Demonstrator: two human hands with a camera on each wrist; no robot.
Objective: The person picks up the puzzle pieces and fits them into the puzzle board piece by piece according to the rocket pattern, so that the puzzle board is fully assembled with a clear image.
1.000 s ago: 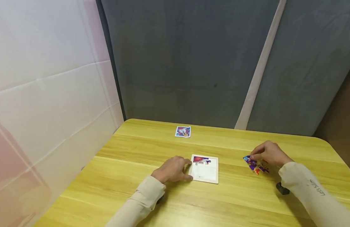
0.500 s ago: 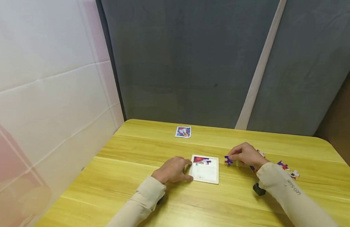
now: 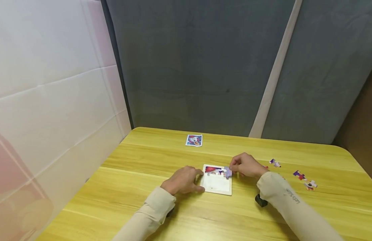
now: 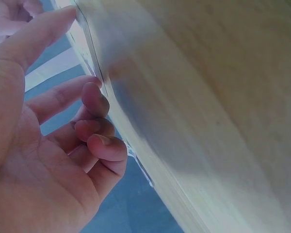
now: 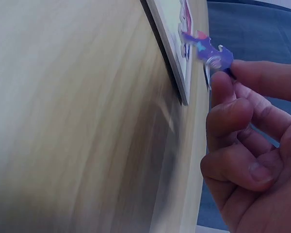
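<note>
My left hand (image 3: 183, 180) rests on the yellow table (image 3: 134, 201) with its fingers loosely bent against the near left edge of the white puzzle tray (image 3: 217, 186), steadying it without gripping anything. Far beyond it, near the table's far edge, lies a small picture card (image 3: 194, 140), which looks like the reference image. In the tray only the far left corner holds a fitted red and white piece (image 3: 213, 170); the rest of the board shows bare, so I judge the puzzle barely begun. My right hand (image 3: 246, 165) pinches a purple puzzle piece (image 3: 227, 172) between thumb and forefinger, holding it over the tray's far right corner, not yet seated as far as I can tell. Further right, a few loose pieces (image 3: 300, 175) wait on the table. My right sleeve (image 3: 291, 197) carries small writing, too small to read reliably.
</note>
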